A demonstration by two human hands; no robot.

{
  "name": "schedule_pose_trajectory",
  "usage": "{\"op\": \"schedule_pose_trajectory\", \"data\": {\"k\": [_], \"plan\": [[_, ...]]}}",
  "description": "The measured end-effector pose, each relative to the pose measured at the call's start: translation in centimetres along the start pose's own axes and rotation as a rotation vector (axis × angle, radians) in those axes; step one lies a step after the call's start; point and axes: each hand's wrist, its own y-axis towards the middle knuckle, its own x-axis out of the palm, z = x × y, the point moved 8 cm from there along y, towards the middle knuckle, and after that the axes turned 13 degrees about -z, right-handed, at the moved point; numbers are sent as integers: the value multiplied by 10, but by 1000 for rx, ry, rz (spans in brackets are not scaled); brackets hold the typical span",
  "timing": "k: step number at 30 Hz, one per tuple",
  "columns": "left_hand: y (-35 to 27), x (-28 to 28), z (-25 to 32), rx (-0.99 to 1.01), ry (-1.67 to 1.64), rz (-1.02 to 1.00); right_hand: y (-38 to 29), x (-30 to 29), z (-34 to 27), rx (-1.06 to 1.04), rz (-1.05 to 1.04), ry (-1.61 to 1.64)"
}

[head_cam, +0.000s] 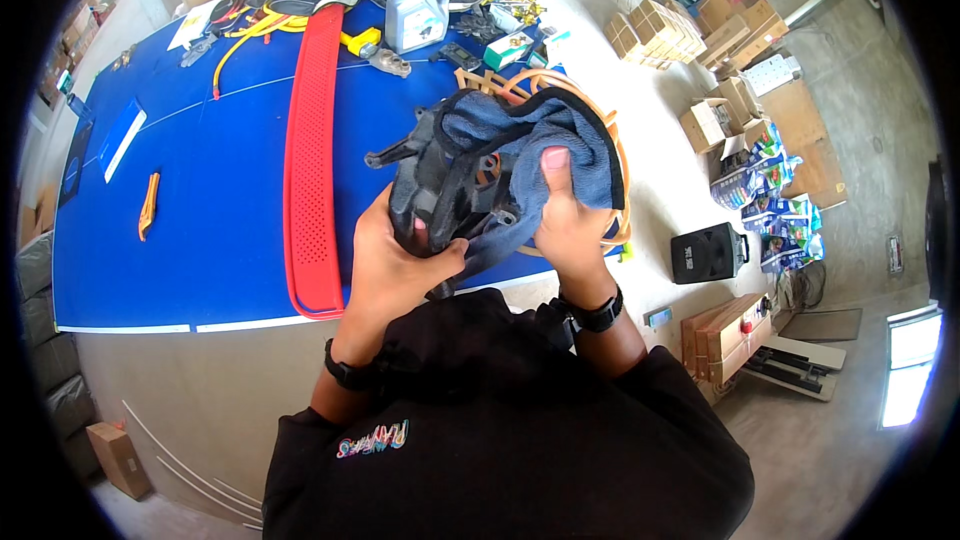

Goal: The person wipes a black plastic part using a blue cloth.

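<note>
My left hand [397,258] grips a black machine part [427,180], perhaps a cast bracket or housing, with ribs, openings and mounting lugs. A finger shows through one of its openings. My right hand [570,228] presses a blue-grey towel [577,135] with black edging against the part's right side, thumb on top. The cloth drapes over the part's upper right and hides much of it. Both hands are in front of my chest, above the near edge of a blue table [217,240]. Behind the towel lies a coil of orange hose [619,157], partly covered.
Left of my hands, a long red perforated panel [313,165] spans the table. A yellow utility knife [149,206] lies farther left. A grey jug [417,14], yellow cable [259,29] and small boxes [508,50] crowd the far side. A black speaker [705,253] stands on the floor.
</note>
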Motion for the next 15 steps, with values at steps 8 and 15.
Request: {"op": "schedule_pose_trajectory", "data": {"k": [8, 15], "plan": [[-4, -1, 2, 29, 215, 253, -10, -22, 56, 190, 286, 140], [-6, -12, 21, 90, 498, 435, -3, -3, 72, 333, 156, 857]]}}
